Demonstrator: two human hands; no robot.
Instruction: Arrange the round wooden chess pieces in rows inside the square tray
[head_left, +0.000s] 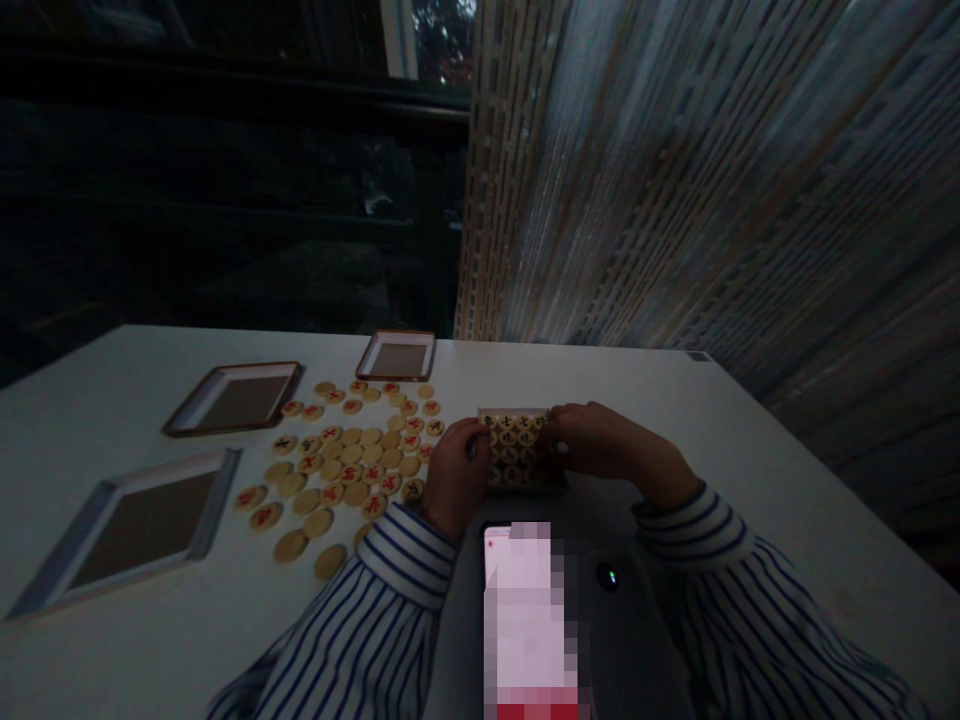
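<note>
A small box (516,411) stands before me on the white table. Rows of round Chinese chess pieces (511,455) with dark characters fill it. Curled around its left side is my left hand (456,478), fingers closed against the edge. My right hand (600,442) grips the right side, its bent fingertips by the upper right corner; any piece under them is hidden. To the left lies a loose spread of wooden chess pieces (352,455), some showing red or black characters and others plain side up.
Three shallow box lids or trays lie on the table (600,380): a brown-edged one (171,428) at left, a small one (395,379) at the back, and a grey one (217,500) nearer. A lit phone (525,610) is below my hands. A string curtain (600,180) hangs behind.
</note>
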